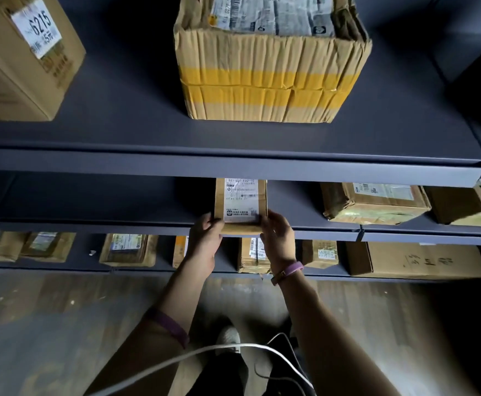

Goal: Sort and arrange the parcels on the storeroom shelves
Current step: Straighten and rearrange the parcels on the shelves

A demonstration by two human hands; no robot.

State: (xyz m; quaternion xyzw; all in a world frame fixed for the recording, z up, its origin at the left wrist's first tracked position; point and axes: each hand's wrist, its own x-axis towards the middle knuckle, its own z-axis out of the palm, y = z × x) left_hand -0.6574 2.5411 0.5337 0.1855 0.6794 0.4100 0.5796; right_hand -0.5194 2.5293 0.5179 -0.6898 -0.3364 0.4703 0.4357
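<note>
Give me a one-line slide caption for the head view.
Left hand and right hand hold a small labelled parcel at the front edge of the middle shelf, below a yellow-taped box.

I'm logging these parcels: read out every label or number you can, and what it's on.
"6215": white label on the top-left box.
"841-607 E92-10", roughly: label on the small parcel.
All other labels, and the handwriting on the bottom-right box: too small or blurred.
</note>
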